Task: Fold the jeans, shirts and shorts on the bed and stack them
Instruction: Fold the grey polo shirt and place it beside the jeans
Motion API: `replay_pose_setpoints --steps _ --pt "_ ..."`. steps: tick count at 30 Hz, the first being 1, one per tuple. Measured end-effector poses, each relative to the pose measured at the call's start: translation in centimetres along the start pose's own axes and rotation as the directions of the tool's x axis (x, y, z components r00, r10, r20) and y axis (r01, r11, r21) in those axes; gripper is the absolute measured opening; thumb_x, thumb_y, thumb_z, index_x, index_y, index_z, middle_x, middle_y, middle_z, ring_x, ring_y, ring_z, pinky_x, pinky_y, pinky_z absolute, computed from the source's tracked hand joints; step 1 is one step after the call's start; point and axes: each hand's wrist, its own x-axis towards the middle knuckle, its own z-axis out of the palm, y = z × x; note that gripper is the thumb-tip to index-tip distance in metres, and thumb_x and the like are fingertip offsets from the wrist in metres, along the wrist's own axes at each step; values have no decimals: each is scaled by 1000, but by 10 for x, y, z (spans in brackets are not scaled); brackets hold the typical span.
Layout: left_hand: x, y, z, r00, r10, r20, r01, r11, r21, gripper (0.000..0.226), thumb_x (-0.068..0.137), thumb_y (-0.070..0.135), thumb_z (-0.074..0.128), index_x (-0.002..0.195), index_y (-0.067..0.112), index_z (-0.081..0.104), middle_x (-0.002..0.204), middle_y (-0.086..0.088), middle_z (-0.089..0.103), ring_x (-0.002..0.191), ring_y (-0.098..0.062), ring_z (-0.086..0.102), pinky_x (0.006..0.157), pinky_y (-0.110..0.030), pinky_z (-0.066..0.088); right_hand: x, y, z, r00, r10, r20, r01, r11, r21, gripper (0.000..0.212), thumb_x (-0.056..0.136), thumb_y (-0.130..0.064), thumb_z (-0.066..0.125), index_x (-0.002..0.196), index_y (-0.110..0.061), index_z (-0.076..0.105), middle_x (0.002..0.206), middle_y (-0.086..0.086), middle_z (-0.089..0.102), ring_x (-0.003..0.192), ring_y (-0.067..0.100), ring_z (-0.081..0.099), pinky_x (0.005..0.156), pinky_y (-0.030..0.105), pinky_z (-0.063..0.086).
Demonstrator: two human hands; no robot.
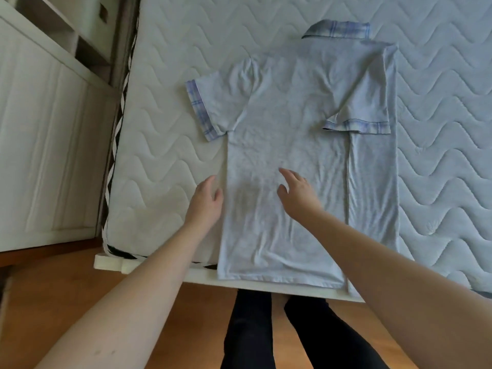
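A pale blue polo shirt (290, 145) with plaid collar and sleeve cuffs lies face down on the quilted white mattress (170, 134), collar away from me. Its right side and right sleeve are folded in over the back; the left sleeve still spreads out flat. My left hand (206, 201) hovers with relaxed fingers just beside the shirt's left edge. My right hand (296, 194) is over the lower middle of the shirt, fingers spread, holding nothing. No jeans or shorts are in view.
The mattress edge and white bed frame (149, 265) run along the front, with wooden floor (80, 283) below and my dark-trousered legs (250, 328). A white cupboard (45, 145) stands close on the left. Bare mattress stretches to the right of the shirt.
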Motion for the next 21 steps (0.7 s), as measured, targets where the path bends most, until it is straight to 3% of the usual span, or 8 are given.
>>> replay_pose_setpoints --steps 4,10,14,16,17,19,21 --pt "53 -1 -23 980 -184 -79 149 935 -323 45 103 26 44 145 10 39 147 -10 47 132 -22 48 100 -20 32 48 -25 2 1000 13 -12 -13 1000 23 52 101 -24 39 153 -21 29 156 3 34 139 25 37 109 37 32" --pt "97 -3 -58 963 -267 -18 220 826 -520 46 100 24 45 145 18 38 144 -4 50 129 -18 49 97 -22 32 88 -77 -4 997 77 6 -77 993 92 55 102 -28 40 154 -22 24 157 5 33 140 24 37 110 36 32" --pt "133 14 -74 944 -319 86 296 701 -649 48 98 20 48 145 16 36 137 -10 53 120 -26 55 102 -31 39 108 -108 -11 991 130 25 -132 984 123 55 102 -27 39 154 -26 23 155 5 35 139 24 39 109 39 35" --pt "151 23 -73 936 -329 124 328 693 -643 54 97 23 51 148 14 33 138 -11 52 121 -28 54 106 -35 40 122 -120 -16 982 184 43 -189 956 222 54 102 -26 39 154 -30 22 155 2 35 137 23 41 107 38 39" --pt "157 27 -68 941 -316 120 326 750 -576 56 96 26 54 147 12 35 136 -10 54 122 -28 53 105 -35 40 129 -124 -18 976 212 59 -220 928 301 55 102 -26 39 154 -31 22 156 0 34 137 21 40 105 35 38" --pt "169 33 -55 954 -291 73 288 822 -492 49 94 31 61 135 7 48 123 -10 62 114 -28 59 92 -34 45 142 -129 -19 965 248 87 -261 863 432 55 101 -23 38 153 -31 22 156 -5 34 138 18 38 99 30 33" --pt "183 37 -47 950 -305 62 279 749 -601 37 91 29 67 116 3 58 110 -15 68 103 -32 65 83 -39 51 152 -130 -17 961 253 111 -274 822 499 55 101 -22 38 153 -31 24 155 -8 34 137 16 38 97 30 30"
